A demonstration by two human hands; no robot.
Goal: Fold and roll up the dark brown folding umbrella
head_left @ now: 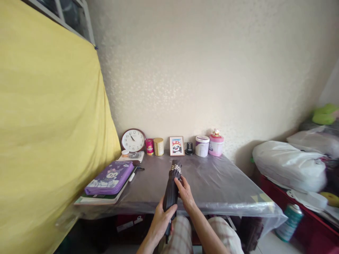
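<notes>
A folded black umbrella point(171, 192) is held at a slant over the near edge of the table, its pale rib tips point(175, 169) pointing away from me. My left hand point(161, 216) wraps around its lower part, thumb lying across the top. Higher up, my right hand point(185, 193) grips it from the right side near the rib tips. Below my left hand a thin dark end sticks out over my lap. The fingers behind the umbrella are mostly hidden.
The table point(212, 180) has a plastic cover. At left lies a purple case point(109, 178) on books. Along the wall stand a clock point(133, 140), tins point(158, 146), a panda picture frame point(176, 146) and tubs point(202, 146). White bags point(288, 165) and a spray can point(289, 223) are at right.
</notes>
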